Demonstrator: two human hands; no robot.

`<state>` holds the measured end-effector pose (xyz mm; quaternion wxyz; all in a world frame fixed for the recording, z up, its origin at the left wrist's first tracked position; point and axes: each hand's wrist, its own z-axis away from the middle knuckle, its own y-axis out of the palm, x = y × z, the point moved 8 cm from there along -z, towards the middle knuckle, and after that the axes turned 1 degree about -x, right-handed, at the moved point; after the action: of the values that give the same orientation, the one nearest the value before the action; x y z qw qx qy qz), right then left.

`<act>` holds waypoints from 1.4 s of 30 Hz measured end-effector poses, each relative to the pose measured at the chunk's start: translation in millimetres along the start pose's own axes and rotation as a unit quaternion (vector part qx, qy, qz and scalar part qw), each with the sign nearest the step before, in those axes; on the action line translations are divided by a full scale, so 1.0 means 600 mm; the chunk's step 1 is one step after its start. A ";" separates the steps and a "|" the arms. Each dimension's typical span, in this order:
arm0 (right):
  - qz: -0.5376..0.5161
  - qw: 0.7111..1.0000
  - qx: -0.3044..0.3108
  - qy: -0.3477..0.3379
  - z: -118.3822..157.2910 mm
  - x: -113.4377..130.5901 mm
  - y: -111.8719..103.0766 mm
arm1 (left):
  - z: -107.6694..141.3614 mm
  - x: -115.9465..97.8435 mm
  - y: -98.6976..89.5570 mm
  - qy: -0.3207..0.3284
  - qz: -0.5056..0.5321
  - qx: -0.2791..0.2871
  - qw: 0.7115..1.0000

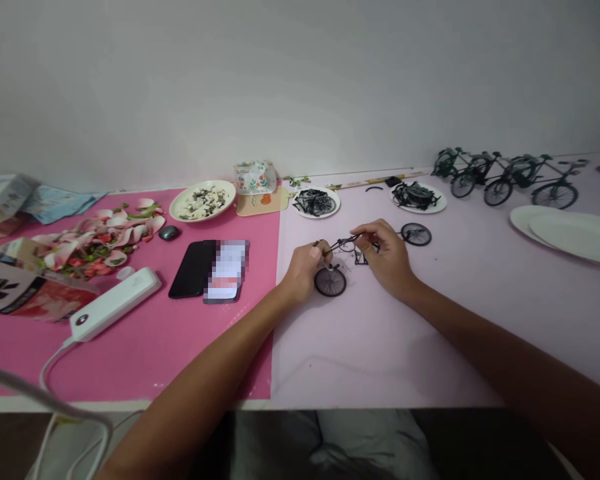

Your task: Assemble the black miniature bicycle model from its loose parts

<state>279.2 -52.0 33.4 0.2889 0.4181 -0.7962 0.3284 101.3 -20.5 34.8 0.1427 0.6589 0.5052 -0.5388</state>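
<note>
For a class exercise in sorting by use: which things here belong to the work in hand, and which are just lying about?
Likely in the work:
- dark part, held by left hand and right hand
- wheel
- plated parts
- bikes

Seemingly lying about:
- phones
- petals
- bowl
- tissue pack

Both hands (347, 260) pinching, forearms converging

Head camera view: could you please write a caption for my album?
Left hand and right hand hold thin dark parts near a spoked wheel, with miniature bicycles farther back.
</note>
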 end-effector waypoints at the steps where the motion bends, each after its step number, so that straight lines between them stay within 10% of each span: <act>1: 0.009 1.000 0.002 -0.011 0.000 0.006 -0.001 | 0.001 0.001 0.001 0.000 0.005 0.003 1.000; 13: 0.095 0.993 -0.007 -0.062 0.002 0.019 -0.005 | -0.001 -0.013 -0.014 0.037 -0.008 -0.019 0.999; 21: 0.127 0.950 0.094 -0.269 0.020 0.100 0.019 | 0.002 -0.021 0.017 0.009 0.021 0.062 0.998; 42: 0.080 0.948 0.125 -0.282 0.025 0.117 0.026 | 0.007 -0.026 0.037 0.002 0.025 0.119 0.993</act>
<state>228.8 -90.2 71.1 -0.0298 0.4612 -0.8285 0.3163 118.4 -41.4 38.5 0.0753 0.6850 0.4210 -0.5898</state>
